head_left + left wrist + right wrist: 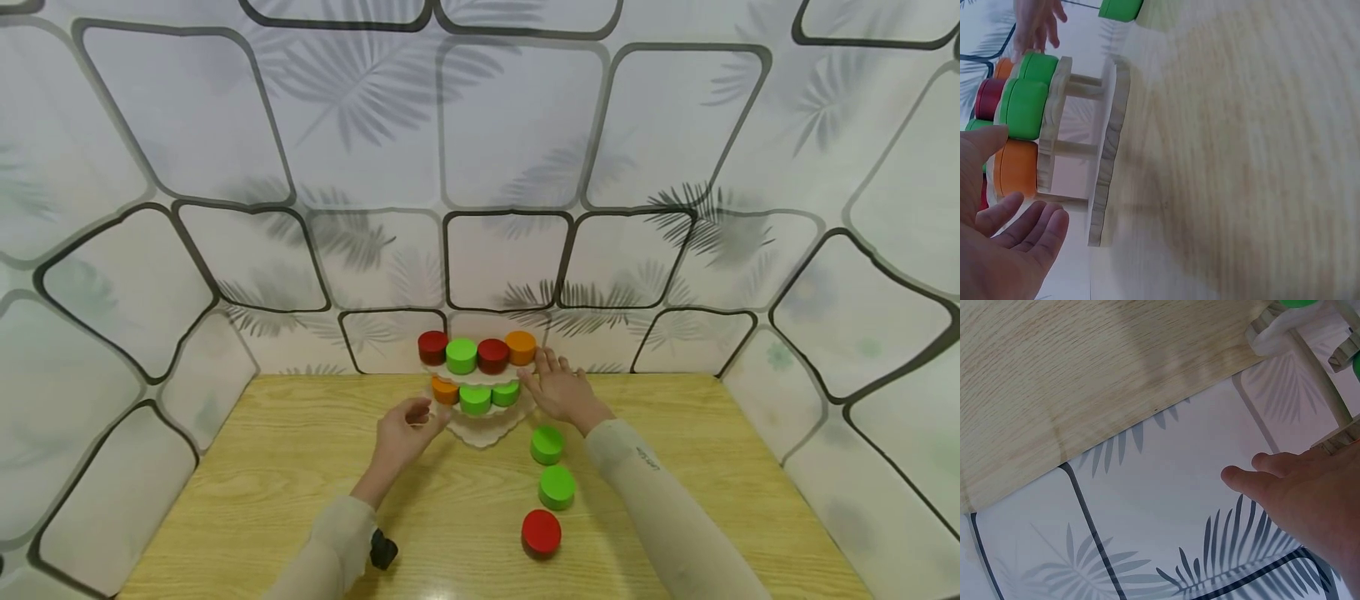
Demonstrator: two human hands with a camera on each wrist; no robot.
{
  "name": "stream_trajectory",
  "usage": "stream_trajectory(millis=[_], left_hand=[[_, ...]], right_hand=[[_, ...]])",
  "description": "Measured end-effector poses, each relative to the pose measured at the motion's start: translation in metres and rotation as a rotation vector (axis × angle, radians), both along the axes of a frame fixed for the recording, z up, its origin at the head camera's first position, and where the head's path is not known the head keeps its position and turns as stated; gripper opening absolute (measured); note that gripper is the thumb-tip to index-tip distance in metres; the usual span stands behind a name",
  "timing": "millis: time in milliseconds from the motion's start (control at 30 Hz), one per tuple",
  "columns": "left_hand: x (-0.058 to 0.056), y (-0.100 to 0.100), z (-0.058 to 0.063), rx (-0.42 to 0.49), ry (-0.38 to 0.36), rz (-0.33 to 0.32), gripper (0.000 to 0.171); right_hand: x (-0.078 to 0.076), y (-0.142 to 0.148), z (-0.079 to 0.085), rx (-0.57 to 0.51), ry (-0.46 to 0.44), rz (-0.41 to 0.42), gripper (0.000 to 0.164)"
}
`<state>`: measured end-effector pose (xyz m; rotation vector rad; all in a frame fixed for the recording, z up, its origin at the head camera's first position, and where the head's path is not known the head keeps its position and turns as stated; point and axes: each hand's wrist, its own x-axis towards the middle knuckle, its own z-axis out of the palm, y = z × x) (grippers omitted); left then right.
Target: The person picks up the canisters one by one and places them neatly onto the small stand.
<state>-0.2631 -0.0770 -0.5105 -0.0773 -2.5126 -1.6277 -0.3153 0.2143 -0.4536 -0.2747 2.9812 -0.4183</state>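
Observation:
A pale wooden tiered stand with scalloped edges is at the back of the table. On its upper tier stand round blocks: two dark red, a green block and an orange block. The tier below holds a second orange block and two green ones. My left hand is at the stand's left side, thumb by that lower orange block and the other fingers apart from it, loosely bent. With fingers extended, my right hand is at the upper tier's right edge, beside the orange block; whether it touches is unclear.
Right of centre on the wooden table, two green blocks and a red block lie in a row towards the front. A patterned wall closes off the back and sides. A small black object shows by the left sleeve.

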Motion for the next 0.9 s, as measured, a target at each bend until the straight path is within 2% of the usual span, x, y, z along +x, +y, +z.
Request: stream_trajectory(millis=[167,300,500,733,900], left_hand=[[0.013,0.002,-0.001,0.021,0.002,-0.018,0.044],[0.024,0.005,-0.004,0.041,0.020,-0.070,0.044],[0.041,0.012,-0.007,0.060,0.009,-0.197,0.048],[0.056,0.023,-0.008,0.033,0.036,-0.385,0.050],[0.066,0.030,-0.009,0.032,0.021,-0.495,0.051]], right_hand=[[-0.001,0.001,-0.002,0.011,0.007,-0.001,0.082],[-0.002,0.002,-0.002,0.006,0.009,-0.005,0.083],[0.000,0.001,-0.003,0.003,0.012,-0.003,0.082],[0.002,-0.001,-0.002,0.001,0.021,-0.003,0.081],[0.001,-0.001,-0.002,0.003,0.020,-0.004,0.082]])
